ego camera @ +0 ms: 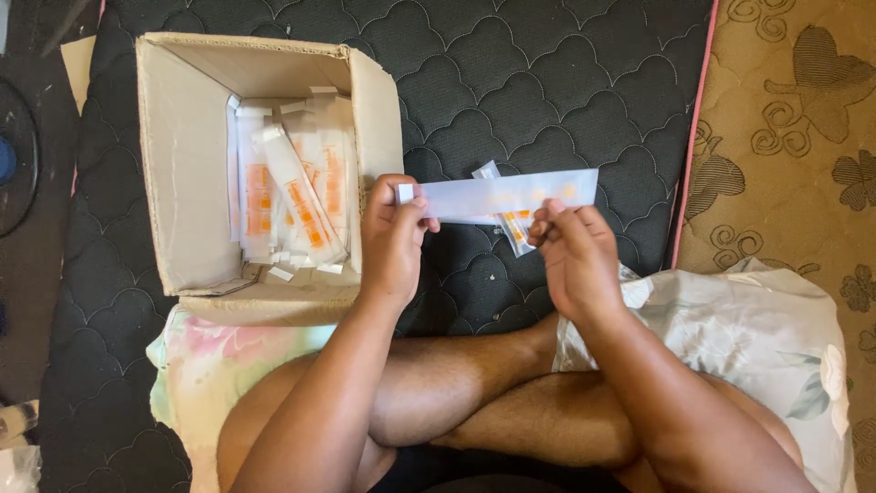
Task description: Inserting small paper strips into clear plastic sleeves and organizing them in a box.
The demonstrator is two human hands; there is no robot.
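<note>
Looking down from the head camera, the person sits cross-legged on a dark quilted mattress point(547, 73), both bare hands raised in front of the knees. The left hand point(392, 239) is closed in a pinch, thumb and fingertips gripping the left end of a long white flat carton point(502, 194) that runs level from hand to hand. The right hand point(577, 257) is also curled shut, its fingertips pinching the carton's lower edge near the middle, where a small white tube with orange print point(513, 225) is held against or just behind the carton; whether the right fingers grip the tube itself cannot be told. The tube tilts, one end poking up above the carton's top edge and the other showing below it. The carton hangs in the air above the mattress, just right of an open cardboard box point(187, 173). That box rests on the mattress beside the left knee, flaps up, and holds a loose heap of white-and-orange tubes and cartons point(292, 187) leaning against its right wall. A pale floral pillow point(766, 338) lies under the right leg, and a brown patterned mat point(794, 119) borders the mattress on the right.
</note>
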